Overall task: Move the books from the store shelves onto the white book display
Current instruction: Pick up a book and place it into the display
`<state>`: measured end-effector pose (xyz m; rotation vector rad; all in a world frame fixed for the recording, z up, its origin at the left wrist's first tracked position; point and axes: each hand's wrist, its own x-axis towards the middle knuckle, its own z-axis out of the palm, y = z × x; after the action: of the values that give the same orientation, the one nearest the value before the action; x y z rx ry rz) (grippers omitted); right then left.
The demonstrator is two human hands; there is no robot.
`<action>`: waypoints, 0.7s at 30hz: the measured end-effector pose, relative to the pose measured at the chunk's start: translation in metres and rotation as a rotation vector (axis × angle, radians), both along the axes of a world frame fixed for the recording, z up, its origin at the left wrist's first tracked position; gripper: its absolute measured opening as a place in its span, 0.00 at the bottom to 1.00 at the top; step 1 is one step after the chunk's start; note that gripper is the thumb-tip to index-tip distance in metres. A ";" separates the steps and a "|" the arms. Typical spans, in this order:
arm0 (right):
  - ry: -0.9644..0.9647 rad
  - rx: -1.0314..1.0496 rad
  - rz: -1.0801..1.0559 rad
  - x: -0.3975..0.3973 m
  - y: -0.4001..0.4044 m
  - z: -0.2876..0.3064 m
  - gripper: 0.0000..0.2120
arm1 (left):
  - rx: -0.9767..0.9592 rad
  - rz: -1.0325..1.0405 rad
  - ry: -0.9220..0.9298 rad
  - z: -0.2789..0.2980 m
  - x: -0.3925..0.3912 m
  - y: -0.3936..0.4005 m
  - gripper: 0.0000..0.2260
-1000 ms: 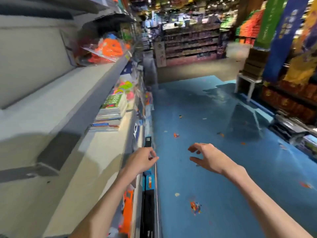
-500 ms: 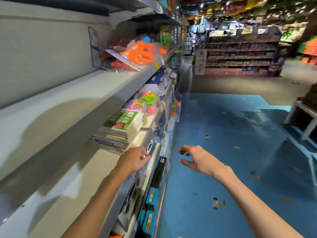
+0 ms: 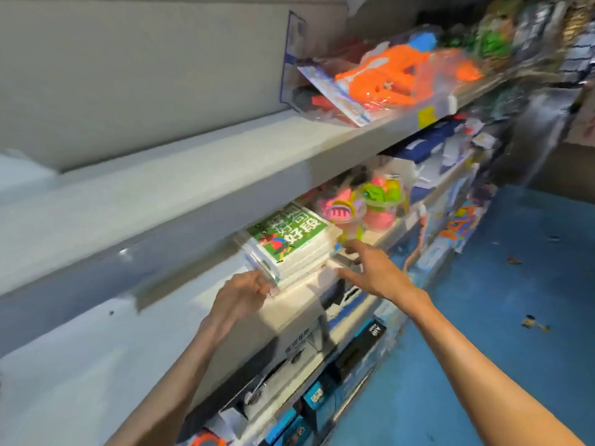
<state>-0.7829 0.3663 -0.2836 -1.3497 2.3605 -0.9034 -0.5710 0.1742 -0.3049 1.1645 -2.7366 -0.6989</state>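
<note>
Two hands: both reaching to one stack of books (image 3: 291, 249) on the middle shelf (image 3: 309, 292).
Stack: several flat-lying books, green cover on top, wrapped in clear film; sitting on the pale shelf board just under the upper shelf (image 3: 180, 188), a little above frame centre.
Left hand (image 3: 241, 292): at 7 o'clock of the stack, fingers curled against the near left corner, touching the lower edges; a true grip not plainly visible through the blur, so cannot tell.
Right hand (image 3: 375, 268): at 4 o'clock of the stack, fingers spread and fairly straight, wide, fingertips just beside the stack's right side; contact not clear.
Forearms: bare, entering from 6 o'clock and 5 o'clock of the frame.
Neighbours on the same shelf: pink and green toys in clear tubs (image 3: 363, 204), at 2 o'clock of the stack, just beside it.
Upper shelf: orange plastic toy in a clear pack (image 3: 386, 75), lying tilted, at 1 o'clock of the stack, well apart.
Lower rows: blue and black boxes (image 3: 322, 397) under the shelf lip, at 6 o'clock of the stack.
Floor (image 3: 515, 317): blue, at 3 to 5 o'clock of the frame, with small coloured marks.
Sharpness: heavy motion blur at the far right end of the shelving.
</note>
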 end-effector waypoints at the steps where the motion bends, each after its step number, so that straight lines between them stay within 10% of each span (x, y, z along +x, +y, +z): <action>1: -0.028 -0.016 0.026 -0.010 -0.008 0.002 0.32 | -0.001 0.046 0.013 0.000 -0.001 -0.001 0.05; 21: -0.070 0.027 0.172 -0.035 -0.049 0.009 0.43 | 0.554 0.590 0.708 0.011 -0.040 0.008 0.16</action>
<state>-0.8176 0.3169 -0.2744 -1.4599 2.1590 -0.8519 -0.6114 0.1827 -0.2935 1.3596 -1.5558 -1.4544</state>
